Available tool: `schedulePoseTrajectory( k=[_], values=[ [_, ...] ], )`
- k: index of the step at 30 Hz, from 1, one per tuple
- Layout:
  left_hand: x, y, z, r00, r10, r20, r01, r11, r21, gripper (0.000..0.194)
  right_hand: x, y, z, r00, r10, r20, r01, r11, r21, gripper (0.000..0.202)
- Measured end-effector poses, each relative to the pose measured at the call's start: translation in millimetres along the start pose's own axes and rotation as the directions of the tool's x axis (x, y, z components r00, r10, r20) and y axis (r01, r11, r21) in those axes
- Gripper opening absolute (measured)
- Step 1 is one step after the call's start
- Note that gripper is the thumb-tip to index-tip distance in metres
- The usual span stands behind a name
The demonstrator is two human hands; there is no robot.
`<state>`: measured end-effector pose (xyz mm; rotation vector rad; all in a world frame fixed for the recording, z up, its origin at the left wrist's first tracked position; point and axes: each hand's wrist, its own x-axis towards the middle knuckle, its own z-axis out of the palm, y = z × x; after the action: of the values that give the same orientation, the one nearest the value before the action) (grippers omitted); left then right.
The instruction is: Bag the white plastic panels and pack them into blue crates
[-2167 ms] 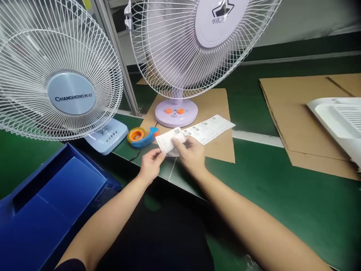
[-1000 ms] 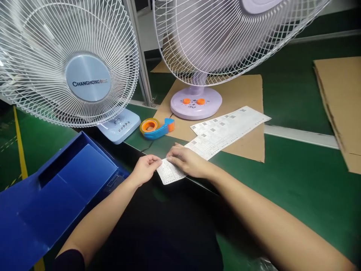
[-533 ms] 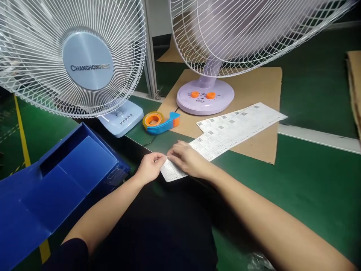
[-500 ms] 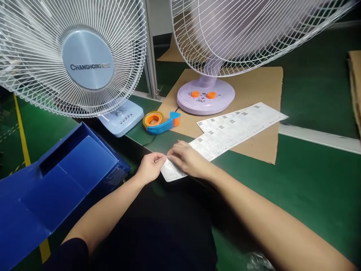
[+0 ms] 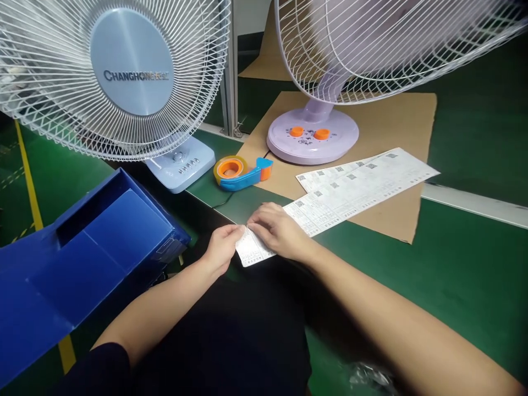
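Note:
A long white sheet of printed labels (image 5: pixel 350 198) with small square codes slants from the table's front edge onto brown cardboard. Its near corner juts out past the edge. My left hand (image 5: pixel 223 246) pinches that corner between thumb and forefinger. Right beside it, my right hand (image 5: pixel 281 231) lies over the sheet, its thumb and fingertips closed at the same corner and almost touching my left thumb. Whether a label is lifting there is too small to make out. A second printed sheet (image 5: pixel 314 178) lies partly under the first.
A blue fan (image 5: pixel 132 61) stands at the left, a lilac fan (image 5: pixel 313 137) with orange knobs behind the sheets on the cardboard (image 5: pixel 385 220). Between them sits a blue and orange tape dispenser (image 5: pixel 243 175). A blue bin (image 5: pixel 103 247) is at my lower left.
My view has shifted slightly, so the fans and sheets sit further right. Both hands stay at the sheet's near corner, with my left fingers turned a little.

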<state>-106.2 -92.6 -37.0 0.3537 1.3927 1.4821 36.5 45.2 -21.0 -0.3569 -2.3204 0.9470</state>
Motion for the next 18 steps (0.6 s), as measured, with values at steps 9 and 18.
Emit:
schedulePoseTrajectory(
  k=[9, 18],
  values=[
    [-13.6, -18.7, -5.6, 0.974, -0.196, -0.111, 0.185, 0.977, -0.104, 0.059, -4.2, 0.5, 21.0, 0.997, 0.037, -0.072, -0.062, 0.919, -0.39, 0.036],
    [-7.7, -45.6, 25.7, 0.988, -0.023, -0.154, 0.004, 0.992, -0.124, 0.074, -7.8, 7.7, 27.1, 0.998, 0.009, -0.056, -0.03, 0.916, -0.4, 0.043]
  ],
)
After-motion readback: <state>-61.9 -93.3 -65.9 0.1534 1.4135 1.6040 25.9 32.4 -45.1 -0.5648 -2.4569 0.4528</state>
